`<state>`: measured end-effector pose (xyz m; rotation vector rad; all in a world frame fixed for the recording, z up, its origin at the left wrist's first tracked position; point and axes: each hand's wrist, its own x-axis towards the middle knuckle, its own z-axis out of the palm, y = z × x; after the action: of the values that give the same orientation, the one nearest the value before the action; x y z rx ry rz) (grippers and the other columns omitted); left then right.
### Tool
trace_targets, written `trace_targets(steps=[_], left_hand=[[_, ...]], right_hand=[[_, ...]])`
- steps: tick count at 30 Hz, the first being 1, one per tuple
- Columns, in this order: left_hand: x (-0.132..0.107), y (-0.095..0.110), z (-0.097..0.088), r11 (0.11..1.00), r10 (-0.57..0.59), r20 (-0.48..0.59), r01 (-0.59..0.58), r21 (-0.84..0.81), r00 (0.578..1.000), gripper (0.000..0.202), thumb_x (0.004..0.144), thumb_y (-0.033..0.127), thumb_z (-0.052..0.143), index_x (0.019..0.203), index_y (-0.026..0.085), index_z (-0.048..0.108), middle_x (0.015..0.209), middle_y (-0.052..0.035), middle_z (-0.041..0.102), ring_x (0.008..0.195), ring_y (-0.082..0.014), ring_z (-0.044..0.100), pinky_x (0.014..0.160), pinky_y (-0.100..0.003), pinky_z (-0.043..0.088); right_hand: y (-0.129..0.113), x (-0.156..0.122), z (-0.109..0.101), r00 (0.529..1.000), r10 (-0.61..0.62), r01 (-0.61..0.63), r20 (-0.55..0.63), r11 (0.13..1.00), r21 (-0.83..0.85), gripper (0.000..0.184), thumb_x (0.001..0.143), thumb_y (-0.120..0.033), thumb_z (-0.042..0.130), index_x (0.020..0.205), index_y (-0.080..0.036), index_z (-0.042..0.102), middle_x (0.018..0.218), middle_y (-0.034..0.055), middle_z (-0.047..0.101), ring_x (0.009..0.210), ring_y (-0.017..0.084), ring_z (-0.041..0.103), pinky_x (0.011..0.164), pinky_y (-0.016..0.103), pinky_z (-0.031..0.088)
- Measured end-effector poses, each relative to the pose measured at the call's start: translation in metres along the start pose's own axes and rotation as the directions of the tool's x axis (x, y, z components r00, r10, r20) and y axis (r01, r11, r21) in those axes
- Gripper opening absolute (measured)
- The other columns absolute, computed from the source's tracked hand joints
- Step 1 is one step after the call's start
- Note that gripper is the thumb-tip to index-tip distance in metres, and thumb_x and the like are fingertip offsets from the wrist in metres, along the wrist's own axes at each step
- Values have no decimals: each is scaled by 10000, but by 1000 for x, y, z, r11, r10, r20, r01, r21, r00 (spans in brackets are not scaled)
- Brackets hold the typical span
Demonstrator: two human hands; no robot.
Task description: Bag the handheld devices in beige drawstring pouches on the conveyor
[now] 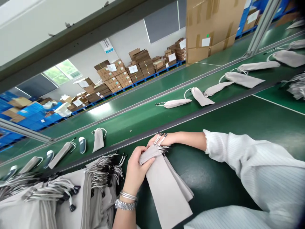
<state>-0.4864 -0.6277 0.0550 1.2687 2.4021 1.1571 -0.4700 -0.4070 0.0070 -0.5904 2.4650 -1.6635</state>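
A small stack of flat grey drawstring pouches lies on the green work surface in front of me, fanned slightly at the lower end. My left hand, with a bracelet and a metal watch at its wrist, grips the pouches near their gathered top, thumb above. At the far side of the same top end is my right hand, beside the white cords with black tips. Its fingers are mostly hidden behind the pouches and cords, so I cannot make out its grip.
Thick piles of grey pouches with bunched cords lie at the left. Beyond a dark edge runs a green conveyor belt carrying filled pouches and blue-and-white bottle-like items. More pouches lie far right. Cardboard boxes stand behind.
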Motion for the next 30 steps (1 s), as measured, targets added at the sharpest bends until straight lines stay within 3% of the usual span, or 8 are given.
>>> trace_targets(steps=[6, 8, 12, 17, 22, 30], left_hand=[[-10, -7, 1, 995, 70, -58, -66, 73, 996, 199, 887, 349, 647, 1022, 217, 587, 992, -36, 607, 920, -215, 573, 809, -318, 433], [-10, -8, 2, 992, 83, -73, -75, 101, 994, 206, 900, 364, 634, 1034, 213, 590, 997, -46, 608, 933, -221, 576, 823, -329, 438], [-15, -6, 4, 989, 87, -77, -77, 125, 993, 222, 909, 365, 628, 1063, 208, 592, 1015, -57, 613, 957, -225, 586, 844, -337, 449], [-19, 0, 7, 989, 133, -169, -119, 91, 977, 251, 903, 364, 644, 1088, 199, 603, 1056, -73, 635, 992, -227, 601, 863, -341, 466], [-18, -8, 17, 967, 123, -152, -84, 240, 981, 321, 849, 397, 712, 1087, 206, 613, 1061, -68, 680, 988, -256, 619, 805, -368, 459], [-25, -15, 25, 965, 135, -215, -79, 250, 967, 407, 836, 516, 703, 1099, 222, 604, 1065, -63, 689, 987, -257, 628, 795, -371, 442]], right_hand=[[9, -2, -9, 983, 168, -183, 71, 920, 348, 581, 943, -601, 458, 1214, -129, 660, 1063, 111, 710, 836, 168, 665, 675, 243, 487], [8, -1, -7, 978, 201, -206, 47, 936, 286, 522, 937, -563, 493, 1180, -142, 684, 1076, 104, 712, 872, 177, 667, 722, 253, 491], [0, -1, -3, 991, 130, -130, 10, 986, 102, 361, 917, -398, 563, 1149, -160, 703, 1170, 79, 698, 1057, 211, 637, 914, 295, 464], [-2, 0, 1, 992, 95, -99, 79, 994, 47, 296, 905, -287, 531, 1117, -170, 700, 1141, 58, 709, 1060, 226, 639, 952, 342, 451], [9, 6, 5, 988, 127, -135, 93, 987, 81, 318, 928, -396, 527, 1085, -179, 697, 1098, 59, 711, 1028, 237, 643, 928, 363, 468], [5, 6, 10, 987, 116, -128, 107, 986, 107, 429, 919, -531, 500, 1082, -190, 705, 1089, 86, 711, 1037, 273, 646, 943, 402, 467]])
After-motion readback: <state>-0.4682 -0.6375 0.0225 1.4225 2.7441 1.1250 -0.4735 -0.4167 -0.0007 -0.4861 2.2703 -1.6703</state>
